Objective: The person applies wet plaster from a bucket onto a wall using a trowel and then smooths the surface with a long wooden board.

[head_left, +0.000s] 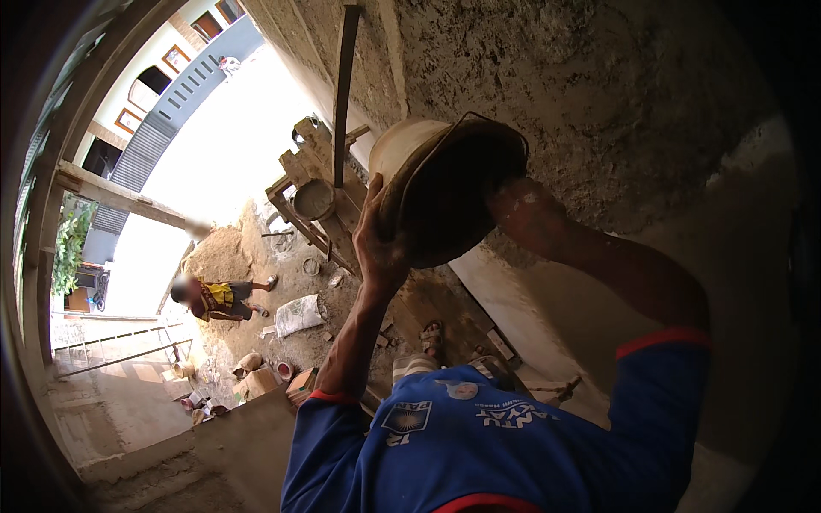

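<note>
A pale, mortar-stained bucket is raised in front of the rough wall, tipped so its dark mouth faces me. My left hand grips its left side and lower edge, the fingers stretched up along the outside. A thin wire handle loops over the upper rim. At the right of the mouth, my right hand reaches in, with pale smears on its back. Its fingers are lost in the shadow, and whatever is inside the bucket is too dark to make out.
Partly plastered wall rises close ahead and right. Under my sandalled foot are wooden boards. A wooden trestle stand carries another bucket. Below left are a person in yellow, a sand heap and a white sack.
</note>
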Demonstrator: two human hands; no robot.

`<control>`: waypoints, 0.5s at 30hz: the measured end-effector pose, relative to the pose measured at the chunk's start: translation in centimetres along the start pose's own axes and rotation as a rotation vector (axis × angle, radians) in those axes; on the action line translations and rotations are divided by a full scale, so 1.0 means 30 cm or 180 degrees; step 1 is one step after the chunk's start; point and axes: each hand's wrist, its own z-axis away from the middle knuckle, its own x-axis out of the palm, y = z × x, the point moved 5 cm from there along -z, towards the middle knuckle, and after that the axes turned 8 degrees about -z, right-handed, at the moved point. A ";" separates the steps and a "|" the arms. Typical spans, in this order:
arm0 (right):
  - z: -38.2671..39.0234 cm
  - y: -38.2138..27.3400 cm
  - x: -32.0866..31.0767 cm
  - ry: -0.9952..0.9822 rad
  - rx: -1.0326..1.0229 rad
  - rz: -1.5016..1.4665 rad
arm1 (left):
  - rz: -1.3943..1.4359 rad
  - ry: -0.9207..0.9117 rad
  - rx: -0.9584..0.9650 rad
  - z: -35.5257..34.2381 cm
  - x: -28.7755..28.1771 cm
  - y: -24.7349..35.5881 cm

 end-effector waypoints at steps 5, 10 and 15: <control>0.036 0.030 0.005 -0.1528 0.1399 -0.2586 | 0.0326 -0.0148 -0.0422 0.000 0.004 -0.049; 0.171 -0.072 0.149 -0.1839 0.2424 -0.4348 | 0.0512 -0.0188 -0.0583 0.013 0.038 -0.125; 0.204 -0.178 0.280 -0.1649 0.2411 -0.5497 | -0.0009 -0.0068 -0.1116 0.040 0.074 -0.227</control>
